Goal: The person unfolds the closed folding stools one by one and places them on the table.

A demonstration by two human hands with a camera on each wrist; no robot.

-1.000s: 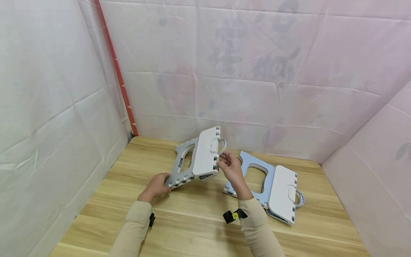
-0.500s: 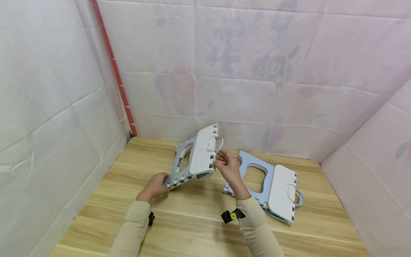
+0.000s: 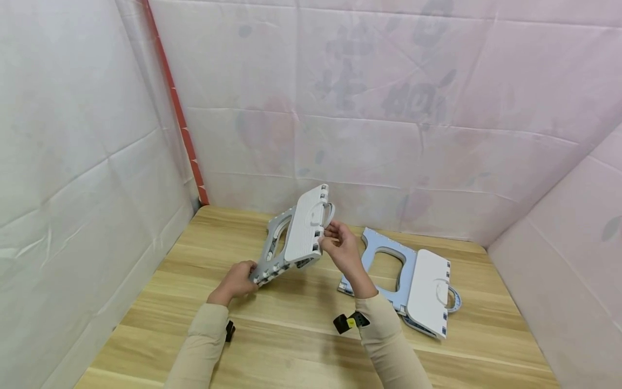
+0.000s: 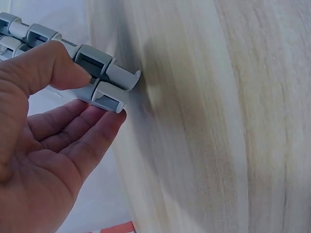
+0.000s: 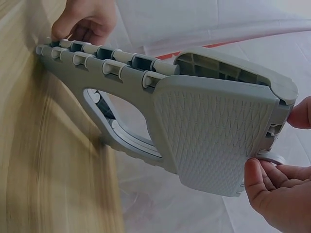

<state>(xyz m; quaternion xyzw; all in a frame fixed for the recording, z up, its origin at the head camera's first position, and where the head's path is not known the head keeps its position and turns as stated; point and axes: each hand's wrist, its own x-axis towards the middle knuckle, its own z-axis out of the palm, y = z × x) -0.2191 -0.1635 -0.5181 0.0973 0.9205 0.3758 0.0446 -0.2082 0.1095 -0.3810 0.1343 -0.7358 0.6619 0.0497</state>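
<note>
We hold the grey stool (image 3: 302, 229) long axis rising left-to-right: left hand (image 3: 238, 279) pinching leg end (image 4: 119, 77), right hand (image 3: 344, 249) pinching top edge (image 5: 279, 115).

A makeshift booth: creased, faintly printed sheeting (image 3: 364, 148) walls a wood-grain tabletop (image 3: 291, 337) at nine, twelve and three o'clock, a red strip (image 3: 178, 108) at ten.

Light wood-grain tabletop (image 3: 286, 351) at 6 o'clock, super creased pinkish-white sheet wall (image 3: 359, 146) with faded print at 12, wrinkly whitish sheet wall (image 3: 73, 162) at 9, skinny red strip (image 3: 177, 105) around 10.
</note>
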